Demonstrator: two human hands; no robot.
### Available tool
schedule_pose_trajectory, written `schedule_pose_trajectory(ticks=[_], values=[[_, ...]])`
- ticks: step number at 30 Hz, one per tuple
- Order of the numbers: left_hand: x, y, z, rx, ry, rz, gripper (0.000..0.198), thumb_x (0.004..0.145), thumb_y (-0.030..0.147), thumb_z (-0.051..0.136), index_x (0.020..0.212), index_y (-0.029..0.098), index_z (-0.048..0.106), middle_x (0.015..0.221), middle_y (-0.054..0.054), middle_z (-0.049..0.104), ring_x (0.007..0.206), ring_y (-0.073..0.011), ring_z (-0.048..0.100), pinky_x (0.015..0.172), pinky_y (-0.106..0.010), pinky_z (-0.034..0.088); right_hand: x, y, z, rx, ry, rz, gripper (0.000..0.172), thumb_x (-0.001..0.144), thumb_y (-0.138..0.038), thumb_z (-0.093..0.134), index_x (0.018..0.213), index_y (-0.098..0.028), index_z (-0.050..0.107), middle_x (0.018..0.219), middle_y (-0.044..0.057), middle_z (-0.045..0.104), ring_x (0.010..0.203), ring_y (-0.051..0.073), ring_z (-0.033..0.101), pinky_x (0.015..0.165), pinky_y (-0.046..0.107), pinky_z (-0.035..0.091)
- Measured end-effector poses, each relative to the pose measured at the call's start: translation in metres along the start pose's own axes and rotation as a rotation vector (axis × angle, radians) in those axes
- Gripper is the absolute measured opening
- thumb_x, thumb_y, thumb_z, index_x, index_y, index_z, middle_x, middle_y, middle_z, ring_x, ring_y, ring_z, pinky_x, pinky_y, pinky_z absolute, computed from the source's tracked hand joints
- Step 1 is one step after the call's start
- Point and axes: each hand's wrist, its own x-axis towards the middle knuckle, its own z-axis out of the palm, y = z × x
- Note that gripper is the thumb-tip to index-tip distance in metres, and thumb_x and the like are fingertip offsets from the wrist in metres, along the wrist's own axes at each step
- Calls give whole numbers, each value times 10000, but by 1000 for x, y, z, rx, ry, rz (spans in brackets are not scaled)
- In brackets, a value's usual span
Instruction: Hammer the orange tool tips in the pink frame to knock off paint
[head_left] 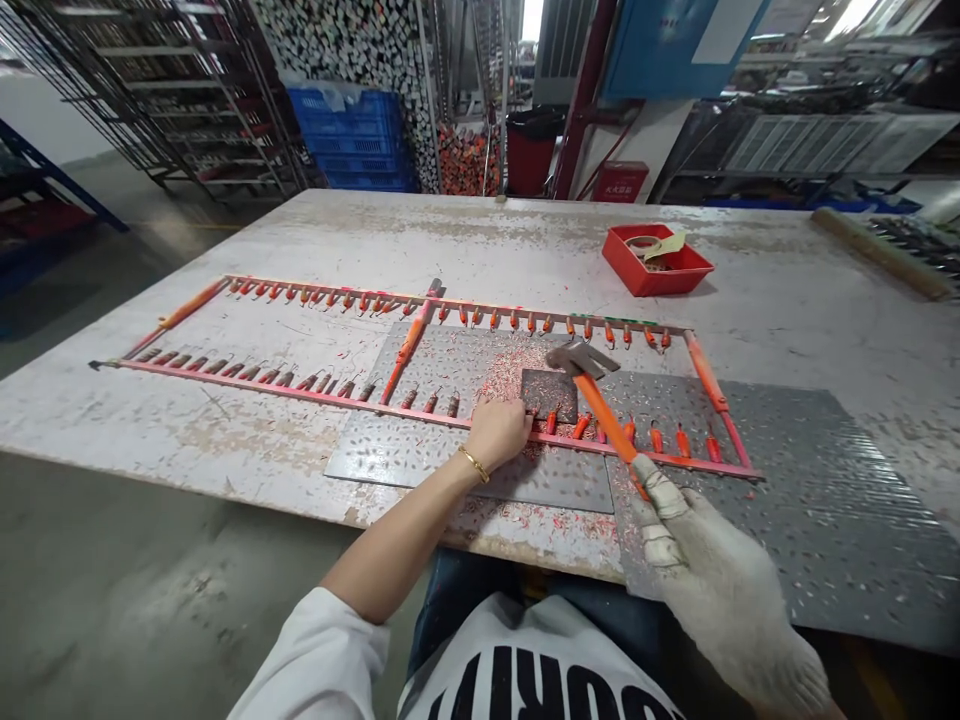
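Observation:
My left hand [501, 435], bare with a gold bracelet, is closed at the near bar of a long pink-orange metal frame [577, 441]; its fingertips are partly hidden. Rows of small orange pieces with thin wire hooks [656, 437] line both long bars. My right hand [701, 560], in a worn white glove with taped fingers, grips a hammer [606, 415] by its orange handle. The dark hammer head is raised over a small dark metal block [551, 393], just right of my left hand. Orange and pale paint chips lie around the block.
Grey dimpled plates [795, 500] lie beneath the frame's right part on the worn white table [285, 230]. A red tray [658, 268] with a tape roll stands farther back. Beyond the table are blue crates [349, 140], racks [172, 90] and a cardboard tube [881, 252].

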Motion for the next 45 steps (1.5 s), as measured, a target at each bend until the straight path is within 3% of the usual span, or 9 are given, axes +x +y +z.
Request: schedule_pose_trajectory(ticks=[7, 13, 15, 20, 23, 28, 36, 42, 45], values=[[-2, 0, -3, -14, -14, -2, 353, 1039, 331, 414, 963, 150, 708, 944, -153, 769, 942, -293, 728, 923, -427, 466, -9, 9, 37, -42, -190, -71, 710, 861, -47, 462, 1528, -290, 493, 1004, 39, 726, 750, 171, 705, 721, 289, 563], [-1, 0, 0, 16, 0, 2, 353, 1036, 338, 418, 968, 155, 712, 932, -141, 766, 949, -286, 725, 940, -425, 471, 2, -1, -3, -32, 6, -13, 578, 942, -197, 451, 1501, -320, 527, 1038, 36, 743, 735, 192, 716, 627, 293, 545], [0, 0, 0, 17, -2, 4, 344, 1031, 322, 422, 968, 153, 715, 941, -144, 766, 955, -287, 725, 938, -423, 474, 3, -2, -4, -53, 36, -9, 567, 950, -226, 462, 1509, -298, 518, 1044, 43, 744, 730, 195, 714, 605, 295, 533], [-1, -1, -3, 3, -24, -10, 335, 1021, 295, 424, 955, 149, 718, 926, -156, 766, 922, -298, 731, 905, -426, 477, -6, 8, 33, -136, -210, -76, 702, 829, -32, 475, 1486, -269, 545, 964, 24, 733, 656, 157, 681, 594, 263, 506], [-1, -1, -3, -2, -14, -6, 343, 1025, 299, 414, 958, 151, 716, 914, -150, 767, 920, -297, 732, 910, -428, 471, -6, 11, 32, -106, -182, -85, 693, 859, -76, 487, 1517, -291, 511, 1057, 32, 735, 728, 170, 702, 634, 275, 533], [1, -2, 0, 4, -10, -7, 345, 1029, 326, 417, 961, 157, 710, 920, -139, 770, 921, -292, 726, 923, -430, 466, 5, 2, 1, -58, -25, -41, 586, 943, -202, 442, 1511, -320, 527, 953, 24, 728, 675, 182, 681, 597, 290, 533], [0, -3, -1, -8, -24, -12, 334, 1019, 319, 439, 944, 163, 724, 933, -141, 772, 917, -285, 727, 884, -408, 471, -5, 11, 42, -51, -151, -77, 551, 946, -124, 425, 1452, -271, 588, 972, 36, 730, 716, 176, 706, 651, 285, 542], [2, -3, 1, -9, -3, 5, 375, 1032, 330, 416, 918, 160, 730, 904, -135, 771, 917, -276, 726, 913, -411, 466, 0, 8, 16, 103, 31, -43, 564, 958, -215, 428, 1508, -290, 529, 1080, 42, 744, 768, 185, 713, 679, 298, 564], [1, -3, 2, -22, 2, -7, 380, 1031, 337, 421, 907, 161, 734, 896, -140, 769, 915, -280, 726, 898, -409, 468, 0, 5, 20, 98, -8, -54, 563, 943, -198, 438, 1484, -296, 559, 1022, 33, 743, 717, 171, 699, 634, 278, 547]])
